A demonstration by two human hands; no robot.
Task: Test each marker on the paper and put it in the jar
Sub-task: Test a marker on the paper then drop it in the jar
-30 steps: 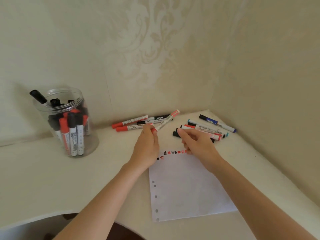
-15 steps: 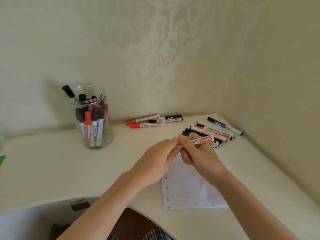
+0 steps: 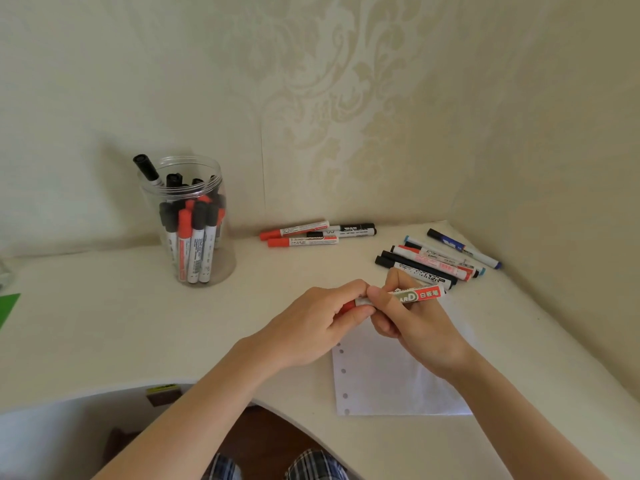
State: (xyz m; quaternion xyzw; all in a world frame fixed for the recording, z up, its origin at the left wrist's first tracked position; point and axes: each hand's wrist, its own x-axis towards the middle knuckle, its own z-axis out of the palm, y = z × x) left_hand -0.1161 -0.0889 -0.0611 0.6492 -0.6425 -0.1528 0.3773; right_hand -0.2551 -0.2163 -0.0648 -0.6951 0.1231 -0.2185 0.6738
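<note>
Nearest you, checked fabric [image 3: 311,464] shows at the bottom edge, under the curved front of the cream-white surface [image 3: 104,341]. On it lies the white punched sheet of paper [image 3: 388,382], holes along its left side, its far part hidden under your hands. Above the paper both hands meet on one red-and-white whiteboard marker [image 3: 420,295], held roughly level. Your left hand [image 3: 318,323] has a closed grip round the red cap end, fingers curled over it. Your right hand [image 3: 412,318] pinches the barrel between thumb and fingers, the printed label end sticking out to the right. Whether the cap is fully seated you cannot tell. Just beyond the right hand sits a loose row of black, red and blue capped markers [image 3: 436,259], lying side by side at a slant near the corner. Farther back, by the wall, a small group of red and black markers [image 3: 318,233] lies lengthwise. Well to the left stands the clear plastic jar [image 3: 194,258], upright, packed with red and black markers, one black one leaning out over the rim. A green scrap [image 3: 8,306] shows at the far left edge.
</note>
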